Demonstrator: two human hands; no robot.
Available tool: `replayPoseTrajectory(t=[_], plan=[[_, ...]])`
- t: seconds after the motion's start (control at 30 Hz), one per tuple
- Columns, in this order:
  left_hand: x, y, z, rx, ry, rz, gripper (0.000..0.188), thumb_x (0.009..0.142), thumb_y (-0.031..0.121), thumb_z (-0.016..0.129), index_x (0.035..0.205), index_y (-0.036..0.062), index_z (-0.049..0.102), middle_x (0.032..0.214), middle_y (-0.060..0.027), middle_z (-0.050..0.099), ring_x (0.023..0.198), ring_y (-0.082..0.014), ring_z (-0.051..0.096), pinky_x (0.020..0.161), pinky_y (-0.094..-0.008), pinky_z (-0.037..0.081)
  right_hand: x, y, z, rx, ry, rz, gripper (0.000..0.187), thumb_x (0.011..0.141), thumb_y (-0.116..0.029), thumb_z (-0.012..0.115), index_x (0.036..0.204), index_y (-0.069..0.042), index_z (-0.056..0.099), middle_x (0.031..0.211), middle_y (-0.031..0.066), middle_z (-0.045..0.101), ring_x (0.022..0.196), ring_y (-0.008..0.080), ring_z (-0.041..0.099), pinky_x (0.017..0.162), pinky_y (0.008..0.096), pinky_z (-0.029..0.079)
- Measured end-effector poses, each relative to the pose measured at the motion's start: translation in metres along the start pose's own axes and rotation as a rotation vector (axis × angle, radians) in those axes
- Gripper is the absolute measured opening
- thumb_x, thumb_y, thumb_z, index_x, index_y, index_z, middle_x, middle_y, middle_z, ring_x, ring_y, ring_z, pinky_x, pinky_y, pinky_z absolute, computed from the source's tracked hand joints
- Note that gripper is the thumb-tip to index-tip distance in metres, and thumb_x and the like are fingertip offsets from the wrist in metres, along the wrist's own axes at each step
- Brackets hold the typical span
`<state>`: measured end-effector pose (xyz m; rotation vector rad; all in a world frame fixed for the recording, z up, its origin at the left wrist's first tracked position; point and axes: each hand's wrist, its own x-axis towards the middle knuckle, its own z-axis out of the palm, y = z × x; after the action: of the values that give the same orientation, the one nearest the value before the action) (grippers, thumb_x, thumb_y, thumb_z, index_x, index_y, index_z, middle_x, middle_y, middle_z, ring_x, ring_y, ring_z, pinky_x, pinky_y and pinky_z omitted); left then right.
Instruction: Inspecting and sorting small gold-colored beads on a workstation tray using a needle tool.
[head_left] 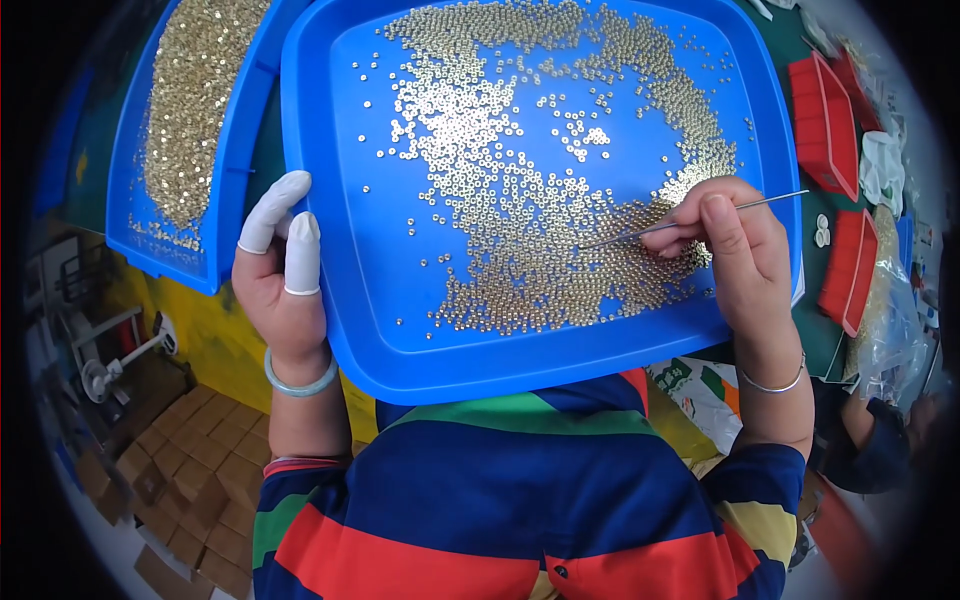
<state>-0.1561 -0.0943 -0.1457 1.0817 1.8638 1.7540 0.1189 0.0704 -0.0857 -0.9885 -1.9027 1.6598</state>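
A blue tray (400, 372) lies in front of me, with many small gold-coloured metal rings (530, 270) spread over its bottom. My right hand (735, 240) is over the tray's right side, thumb and fingers pinched on a thin metal rod (782, 197). The rod slants down to the left, its tip among the rings. At the tray's left rim is my left hand (280, 290), thumb and a finger stretched up and apart, both in white finger cots. These digits are against or just beside the rim; the remaining fingers are hidden.
Left of the tray stands another blue container (160, 262) heaped with small gold-coloured pieces (195, 110). Red bins (822, 125) and clear plastic bags (890, 330) are on the right. Brown cartons (205, 450) lie low on the left. Another person's arm (858, 418) shows at the right.
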Motion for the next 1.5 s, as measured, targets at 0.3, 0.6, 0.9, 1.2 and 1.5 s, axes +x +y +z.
replayPoseTrajectory(t=[0.3, 0.6, 0.9, 1.2, 1.5], plan=[[0.000, -0.002, 0.000, -0.033, -0.018, -0.008, 0.028, 0.088, 0.001, 0.052, 0.115, -0.0033, 0.056, 0.085, 0.0027, 0.053, 0.076, -0.0036, 0.044, 0.074, -0.0176, 0.038, 0.010, 0.006, -0.008, 0.112, -0.012, 0.090, 0.032, 0.098, -0.025, 0.040, 0.091, 0.003, 0.054, 0.077, 0.0128, 0.065, 0.062, 0.0115, 0.061, 0.051, 0.0185, 0.046], [0.000, -0.002, 0.001, -0.002, -0.012, -0.009, 0.028, 0.088, 0.001, 0.052, 0.116, -0.0034, 0.056, 0.086, 0.0027, 0.053, 0.076, -0.0037, 0.044, 0.073, -0.0177, 0.037, 0.016, 0.008, -0.015, 0.155, -0.051, 0.151, 0.029, 0.098, -0.028, 0.038, 0.092, -0.002, 0.050, 0.077, 0.0167, 0.066, 0.063, 0.0161, 0.064, 0.047, 0.0190, 0.045], [0.004, 0.001, 0.003, -0.031, -0.005, -0.004, 0.028, 0.088, 0.001, 0.051, 0.116, -0.0038, 0.056, 0.087, 0.0020, 0.054, 0.078, -0.0040, 0.045, 0.075, -0.0180, 0.038, 0.018, 0.001, -0.018, 0.284, 0.013, 0.215, 0.029, 0.098, -0.026, 0.036, 0.091, -0.002, 0.049, 0.075, 0.0182, 0.066, 0.061, 0.0183, 0.064, 0.045, 0.0197, 0.044], [0.006, 0.025, 0.009, -0.036, -0.023, 0.006, 0.028, 0.089, 0.001, 0.051, 0.116, -0.0045, 0.055, 0.086, 0.0024, 0.053, 0.076, -0.0038, 0.045, 0.074, -0.0175, 0.039, 0.008, -0.013, -0.050, 0.605, -0.011, 0.119, 0.028, 0.098, -0.024, 0.039, 0.094, 0.000, 0.052, 0.078, 0.0195, 0.066, 0.066, 0.0206, 0.065, 0.046, 0.0206, 0.046], [0.005, 0.049, 0.027, -0.096, -0.049, -0.045, 0.027, 0.091, 0.003, 0.048, 0.117, -0.0046, 0.053, 0.094, -0.0025, 0.058, 0.080, -0.0065, 0.051, 0.076, -0.0199, 0.042, -0.025, -0.035, -0.145, 0.786, 0.278, -0.135, 0.029, 0.100, -0.023, 0.032, 0.091, -0.001, 0.050, 0.079, 0.0199, 0.066, 0.070, 0.0246, 0.065, 0.048, 0.0203, 0.046]])
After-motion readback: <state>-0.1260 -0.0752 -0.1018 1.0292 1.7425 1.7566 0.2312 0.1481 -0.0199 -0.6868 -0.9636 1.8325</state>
